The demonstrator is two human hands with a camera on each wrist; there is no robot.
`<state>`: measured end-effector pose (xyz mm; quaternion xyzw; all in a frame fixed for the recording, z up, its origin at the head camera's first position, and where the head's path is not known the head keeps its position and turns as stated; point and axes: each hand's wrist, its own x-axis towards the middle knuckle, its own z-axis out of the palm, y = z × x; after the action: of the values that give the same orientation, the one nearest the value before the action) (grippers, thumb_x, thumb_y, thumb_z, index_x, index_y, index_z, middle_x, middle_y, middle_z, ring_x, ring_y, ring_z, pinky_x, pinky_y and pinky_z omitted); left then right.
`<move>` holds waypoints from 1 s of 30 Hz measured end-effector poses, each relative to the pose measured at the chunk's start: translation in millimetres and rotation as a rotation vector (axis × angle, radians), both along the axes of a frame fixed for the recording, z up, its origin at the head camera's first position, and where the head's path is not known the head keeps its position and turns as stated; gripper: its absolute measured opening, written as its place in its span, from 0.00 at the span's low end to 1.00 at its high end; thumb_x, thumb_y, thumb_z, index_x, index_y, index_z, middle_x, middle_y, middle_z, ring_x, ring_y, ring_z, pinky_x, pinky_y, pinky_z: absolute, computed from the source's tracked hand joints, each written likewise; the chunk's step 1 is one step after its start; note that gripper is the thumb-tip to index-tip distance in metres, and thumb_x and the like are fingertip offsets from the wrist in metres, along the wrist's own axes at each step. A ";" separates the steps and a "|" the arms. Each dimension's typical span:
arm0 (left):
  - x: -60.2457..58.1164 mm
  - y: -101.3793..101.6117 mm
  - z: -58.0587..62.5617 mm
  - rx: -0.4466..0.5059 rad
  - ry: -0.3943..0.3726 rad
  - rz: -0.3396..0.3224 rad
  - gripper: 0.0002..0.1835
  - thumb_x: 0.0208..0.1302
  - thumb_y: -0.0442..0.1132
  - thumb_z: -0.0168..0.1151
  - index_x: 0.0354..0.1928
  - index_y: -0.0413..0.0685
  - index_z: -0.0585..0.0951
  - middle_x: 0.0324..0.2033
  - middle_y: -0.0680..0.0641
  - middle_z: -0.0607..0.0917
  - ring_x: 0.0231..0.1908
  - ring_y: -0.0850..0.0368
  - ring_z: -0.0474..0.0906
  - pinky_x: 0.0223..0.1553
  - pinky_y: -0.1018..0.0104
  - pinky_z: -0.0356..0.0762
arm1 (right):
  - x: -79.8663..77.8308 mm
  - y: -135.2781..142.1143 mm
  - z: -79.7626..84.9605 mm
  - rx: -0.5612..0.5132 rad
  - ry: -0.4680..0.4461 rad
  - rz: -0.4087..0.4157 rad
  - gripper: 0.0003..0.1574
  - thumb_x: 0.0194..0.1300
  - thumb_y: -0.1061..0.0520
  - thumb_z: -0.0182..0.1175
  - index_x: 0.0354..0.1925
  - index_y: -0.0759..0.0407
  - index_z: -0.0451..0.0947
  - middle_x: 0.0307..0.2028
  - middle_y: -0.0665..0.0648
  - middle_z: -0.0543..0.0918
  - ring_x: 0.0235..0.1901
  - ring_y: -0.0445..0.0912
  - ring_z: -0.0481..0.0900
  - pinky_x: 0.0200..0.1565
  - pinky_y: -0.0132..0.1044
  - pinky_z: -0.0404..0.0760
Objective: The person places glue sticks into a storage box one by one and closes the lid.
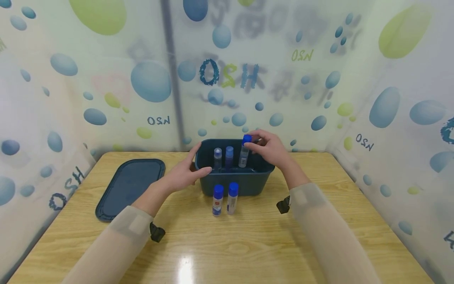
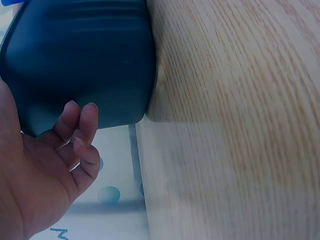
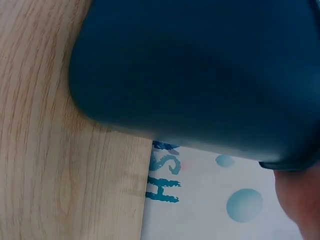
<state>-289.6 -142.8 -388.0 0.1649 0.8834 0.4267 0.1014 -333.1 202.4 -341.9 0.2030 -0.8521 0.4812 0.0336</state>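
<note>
Right-hand pinch: here, right hand (image 1: 270, 149) fingers are clamped at the cap of a blue-capped bottle (image 1: 243, 154), its body hanging below them inside the bin (image 1: 235, 184); base contact can't be told.
Handling call: keep the pinch firm and the bottle near upright, clear of two bin-held bottles left of those fingers.
Bin support: left hand (image 1: 182, 171), fingers apart and resting at the left end; steady, light pressure should suffice.
Front pair: two bottles on the worktop (image 1: 227, 246), nearer than both hands' fingers; left bottle (image 1: 218, 201) shows a red mark, unreadable.
Wall lettering: beyond the fingers, reversed "H2O" (image 1: 210, 73).
</note>
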 end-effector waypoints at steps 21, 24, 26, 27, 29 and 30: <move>-0.7 -0.3 -1.7 0.010 -0.005 -0.008 0.58 0.74 0.73 0.62 0.88 0.82 0.33 0.36 0.40 0.84 0.39 0.35 0.83 0.42 0.55 0.81 | 3.5 -13.4 -4.8 0.228 0.001 -0.066 0.25 0.78 0.43 0.69 0.67 0.48 0.83 0.57 0.58 0.88 0.41 0.55 0.88 0.45 0.47 0.86; -0.2 0.0 -1.5 0.010 -0.005 -0.004 0.58 0.74 0.73 0.62 0.88 0.82 0.33 0.36 0.39 0.84 0.39 0.35 0.83 0.42 0.55 0.82 | 3.2 -14.9 -4.1 0.276 0.002 -0.071 0.26 0.79 0.43 0.68 0.68 0.49 0.83 0.58 0.58 0.88 0.40 0.52 0.87 0.46 0.48 0.86; 0.2 0.1 -0.9 0.009 -0.005 -0.003 0.57 0.74 0.73 0.62 0.88 0.82 0.32 0.36 0.38 0.84 0.39 0.35 0.83 0.42 0.55 0.81 | 3.4 -16.1 -3.0 0.304 0.004 -0.074 0.25 0.79 0.44 0.68 0.68 0.49 0.83 0.58 0.58 0.88 0.39 0.50 0.86 0.46 0.49 0.86; 0.3 0.2 -0.5 0.008 -0.005 -0.003 0.57 0.74 0.73 0.62 0.88 0.82 0.32 0.36 0.38 0.84 0.39 0.35 0.83 0.42 0.55 0.81 | 3.4 -16.5 -2.6 0.316 0.005 -0.073 0.25 0.79 0.44 0.68 0.68 0.49 0.83 0.58 0.58 0.88 0.39 0.50 0.86 0.46 0.49 0.87; -0.2 0.5 -0.5 0.007 -0.005 -0.008 0.58 0.75 0.72 0.62 0.88 0.82 0.32 0.36 0.38 0.84 0.38 0.35 0.83 0.41 0.55 0.81 | 3.3 -17.3 -2.1 0.341 0.007 -0.074 0.24 0.79 0.45 0.68 0.68 0.49 0.83 0.58 0.59 0.88 0.38 0.50 0.86 0.46 0.49 0.87; -0.3 0.6 -0.3 0.008 -0.007 -0.009 0.57 0.75 0.72 0.62 0.88 0.82 0.32 0.36 0.38 0.85 0.39 0.35 0.83 0.41 0.55 0.81 | 3.0 -17.7 -1.9 0.355 0.008 -0.075 0.24 0.80 0.45 0.67 0.68 0.49 0.83 0.58 0.59 0.89 0.38 0.50 0.86 0.46 0.48 0.87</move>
<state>-289.9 -142.2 -388.3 0.1678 0.8807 0.4301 0.1056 -330.1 184.7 -343.8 0.1759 -0.9305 0.3207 0.0183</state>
